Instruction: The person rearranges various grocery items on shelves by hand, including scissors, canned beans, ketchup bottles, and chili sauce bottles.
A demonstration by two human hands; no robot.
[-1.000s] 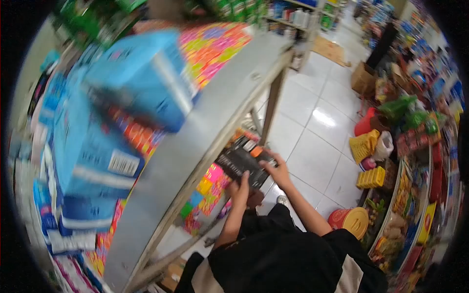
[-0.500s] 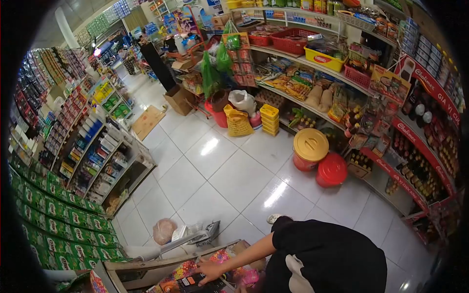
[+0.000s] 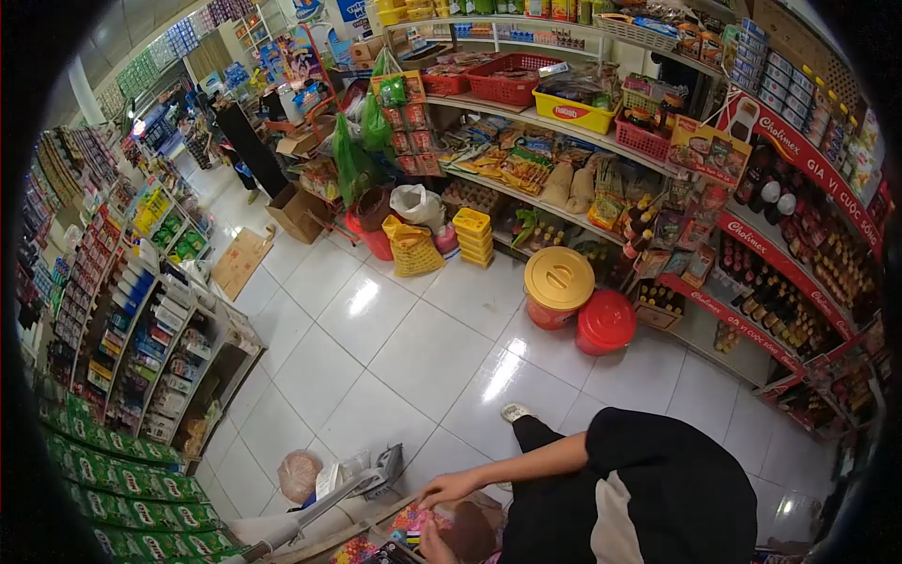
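Two bare hands are close together over an open case of colourful packets (image 3: 411, 519) at the bottom. My right hand (image 3: 451, 488), reaching in from a black sleeve, has its fingers bent down over something too small to make out. Just below it, my left hand (image 3: 435, 541) is partly cut off by the frame edge; its fingertips pinch a small pink item (image 3: 425, 518). A brown rounded shape (image 3: 470, 533) lies to the right of the hands.
Grey and white bags (image 3: 381, 470) and a pinkish bundle (image 3: 299, 476) lie beyond the case. Lidded buckets (image 3: 605, 321) and stacked yellow tubs (image 3: 473, 237) stand on the tiled floor by the stocked shelves. Green packs (image 3: 141, 484) are stacked at lower left.
My right hand has lifted off a dark package, its spread fingers now bent beside my left hand. My left hand has come further into view. The view has shifted, moving the shelves left.
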